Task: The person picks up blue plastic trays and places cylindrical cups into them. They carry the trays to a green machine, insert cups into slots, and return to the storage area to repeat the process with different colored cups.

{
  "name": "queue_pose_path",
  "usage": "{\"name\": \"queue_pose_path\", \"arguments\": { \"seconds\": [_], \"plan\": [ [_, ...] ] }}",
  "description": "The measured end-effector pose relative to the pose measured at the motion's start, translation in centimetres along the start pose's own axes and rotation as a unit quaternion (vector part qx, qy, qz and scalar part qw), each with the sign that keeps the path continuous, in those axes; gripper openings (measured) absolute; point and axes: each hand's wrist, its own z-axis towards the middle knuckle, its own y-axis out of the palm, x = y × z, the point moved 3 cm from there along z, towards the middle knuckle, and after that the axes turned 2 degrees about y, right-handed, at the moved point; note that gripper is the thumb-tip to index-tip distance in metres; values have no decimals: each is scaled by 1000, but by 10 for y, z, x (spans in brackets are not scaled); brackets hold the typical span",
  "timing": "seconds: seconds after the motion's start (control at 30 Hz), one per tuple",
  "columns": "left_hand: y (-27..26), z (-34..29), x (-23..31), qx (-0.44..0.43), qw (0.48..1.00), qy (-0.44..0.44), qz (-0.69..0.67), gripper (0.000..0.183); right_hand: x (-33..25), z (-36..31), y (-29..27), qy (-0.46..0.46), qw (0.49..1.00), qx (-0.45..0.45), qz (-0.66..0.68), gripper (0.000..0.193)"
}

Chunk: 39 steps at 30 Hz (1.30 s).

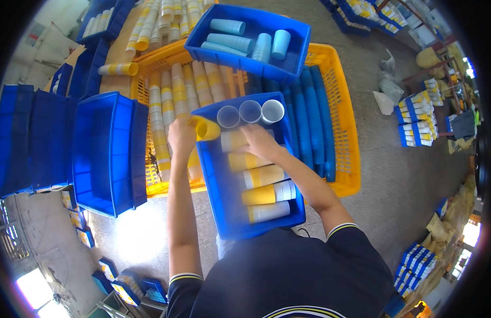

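Observation:
My left hand (181, 137) is closed on a yellow cup (207, 129) at the left rim of a blue bin (212, 204). The cup's open mouth faces right. Inside the bin, my right hand (260, 142) has its fingers curved around a blurred, pale stack of cups (232, 141). Below that hand, several white and yellow cup stacks (262, 176) lie side by side. Three whitish cups (250, 112) stand at the bin's far end with their mouths up.
A yellow crate (345, 159) beneath holds long rows of white-yellow cups (167, 103) and blue cups (313, 119). A second blue bin (298, 69) with light-blue cups (281, 44) rests on its far side. More blue bins (103, 153) stand at left.

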Motion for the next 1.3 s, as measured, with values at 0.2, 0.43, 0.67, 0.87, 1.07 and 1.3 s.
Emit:
{"name": "queue_pose_path", "arguments": {
  "seconds": [0.2, 0.43, 0.67, 0.87, 1.07, 1.3],
  "plan": [
    [24, -21, 17, 60, 991, 107, -56, 48, -11, -21, -35, -38, 995, 30, 81, 66],
    [9, -63, 45, -94, 956, 3, -277, 25, -32, -51, -45, -109, 971, 111, 182, 72],
    [-44, -87, 25, 66, 996, -41, -46, 17, -25, -73, -68, -82, 946, 312, -31, 83],
    [15, -66, 51, 15, 989, 38, -140, 18, -61, -58, -55, -116, 949, 291, -26, 74],
    [-28, -74, 60, 113, 983, 53, -132, 13, -58, -88, -44, -142, 954, 265, 5, 38],
    [-32, -69, 45, -17, 997, -48, -56, 28, -41, -88, -8, -59, 983, 169, -28, 49]
  ]
}}
